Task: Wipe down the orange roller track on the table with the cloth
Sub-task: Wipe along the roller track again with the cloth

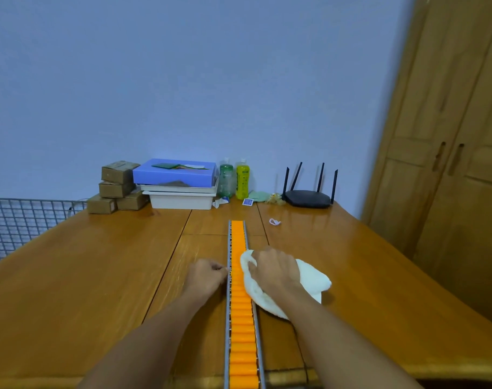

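A long orange roller track [242, 327] in a grey metal frame runs down the middle of the wooden table [84, 276], from the near edge toward the back. My right hand [275, 269] grips a white cloth [312, 279] bunched against the track's right rail, with a corner of the cloth lying over the rollers. My left hand [208, 276] sits at the track's left rail with its fingers curled, fingertips touching the frame.
At the back stand stacked cardboard boxes [117, 186], a blue box on white trays [177, 182], two bottles [235, 179] and a black router [309, 196]. A small white loop [274, 222] lies right of the track's far end. A wire basket [20, 223] is left, a wooden cabinet [450, 164] right.
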A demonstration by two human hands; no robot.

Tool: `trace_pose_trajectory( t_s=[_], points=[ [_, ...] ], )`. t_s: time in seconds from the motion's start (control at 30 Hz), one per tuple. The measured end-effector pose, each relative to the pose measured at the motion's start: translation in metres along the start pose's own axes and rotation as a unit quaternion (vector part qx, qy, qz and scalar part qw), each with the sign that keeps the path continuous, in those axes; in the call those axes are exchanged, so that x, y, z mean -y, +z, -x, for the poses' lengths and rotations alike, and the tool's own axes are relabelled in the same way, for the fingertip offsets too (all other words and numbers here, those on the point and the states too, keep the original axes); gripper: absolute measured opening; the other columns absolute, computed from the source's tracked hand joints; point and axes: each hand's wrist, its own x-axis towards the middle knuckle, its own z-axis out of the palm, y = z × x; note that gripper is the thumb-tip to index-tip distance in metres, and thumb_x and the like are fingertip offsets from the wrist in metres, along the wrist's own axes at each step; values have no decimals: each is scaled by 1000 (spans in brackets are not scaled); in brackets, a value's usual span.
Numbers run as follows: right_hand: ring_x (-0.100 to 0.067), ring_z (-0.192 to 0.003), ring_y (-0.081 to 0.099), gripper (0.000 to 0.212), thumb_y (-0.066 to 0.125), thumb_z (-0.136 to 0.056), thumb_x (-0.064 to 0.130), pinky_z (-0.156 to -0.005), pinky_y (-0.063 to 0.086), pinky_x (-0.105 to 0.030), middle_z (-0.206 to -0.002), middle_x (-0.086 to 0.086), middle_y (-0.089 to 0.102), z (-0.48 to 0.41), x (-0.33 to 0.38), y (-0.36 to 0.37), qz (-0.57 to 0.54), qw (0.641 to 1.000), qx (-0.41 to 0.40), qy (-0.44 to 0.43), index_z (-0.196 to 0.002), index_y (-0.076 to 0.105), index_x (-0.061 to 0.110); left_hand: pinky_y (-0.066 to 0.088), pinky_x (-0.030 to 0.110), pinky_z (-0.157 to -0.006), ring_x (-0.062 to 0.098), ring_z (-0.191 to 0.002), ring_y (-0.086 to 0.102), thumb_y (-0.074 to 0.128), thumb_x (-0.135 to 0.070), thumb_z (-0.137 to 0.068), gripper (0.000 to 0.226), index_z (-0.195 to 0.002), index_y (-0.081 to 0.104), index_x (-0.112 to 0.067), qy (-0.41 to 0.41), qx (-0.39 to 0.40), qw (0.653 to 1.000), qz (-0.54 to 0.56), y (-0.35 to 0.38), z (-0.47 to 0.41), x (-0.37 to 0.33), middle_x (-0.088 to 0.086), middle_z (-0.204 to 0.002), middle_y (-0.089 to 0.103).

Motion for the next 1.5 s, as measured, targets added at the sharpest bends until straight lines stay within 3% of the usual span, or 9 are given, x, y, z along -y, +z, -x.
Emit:
trace_pose_trajectory(
  t_s=[0.13,0.23,0.6,0.7,0.8,0.9,1.17,1.3,1.5],
  points=[
    [-18,-76,64,23,52,-99,31,-58,41,-29,-92,2,68,17,-12,-8,28,1000,4,4,-107,72,23,59,39,-76,23,-84,72,66,-26,-99,16,-87,74,-18,-6,3,1000,-23,-1,12,-5,8,-86,74],
    [-18,-77,63,25,51,-101,35,-59,41,-29,-93,2,66,30,-18,-19,18,1000,-13,14,-110,71,22,53,31,-67,17,-72,63,66,-25,-99,16,-87,72,-17,-8,6,999,-34,-3,22,-6,13,-91,75],
    [-23,-81,64,29,49,-98,42,-61,38,-31,-95,0,70,61,15,-67,-69,995,-65,16,-103,72,26,52,28,-63,15,-79,69,67,-23,-98,12,-92,76,-19,10,9,999,-31,-14,80,-8,2,-83,73],
    [-27,-82,65,29,48,-97,41,-61,41,-32,-95,-2,70,72,31,-68,-85,995,-54,0,-102,72,25,43,23,-59,10,-72,65,65,-20,-99,15,-89,77,-16,16,15,1000,-23,-17,93,-9,0,-78,71],
    [-27,-87,65,30,47,-99,41,-63,39,-32,-99,-3,69,81,46,-62,-79,996,-41,-22,-108,70,24,44,25,-58,13,-66,61,61,-16,-99,29,-72,71,-16,20,17,1000,1,-16,100,-7,3,-71,69],
    [-28,-90,65,32,47,-100,41,-66,41,-34,-102,-4,68,86,54,-56,-76,996,-24,-26,-112,70,22,48,33,-60,20,-68,65,62,-21,-98,29,-75,74,-8,16,10,999,36,-14,102,-4,11,-75,74],
    [-27,-86,64,30,51,-97,41,-62,38,-31,-97,-4,69,91,49,-46,-108,994,19,6,-110,71,23,39,33,-58,17,-61,49,62,-13,-96,33,-65,66,-5,15,2,1000,19,-14,106,-4,13,-64,62],
    [-24,-81,60,30,53,-98,40,-60,35,-31,-101,-3,70,98,39,-48,-71,997,2,0,-117,70,25,46,27,-61,16,-71,64,65,-19,-98,21,-84,78,-11,7,4,1000,-2,-14,109,-10,3,-76,72],
    [-23,-71,57,24,51,-99,33,-59,40,-31,-91,-1,69,110,30,-54,14,1000,-2,2,-107,71,21,45,25,-62,12,-74,61,62,-25,-101,19,-93,76,-14,-12,-6,999,-30,-11,117,-16,1,-80,68]
  ],
)
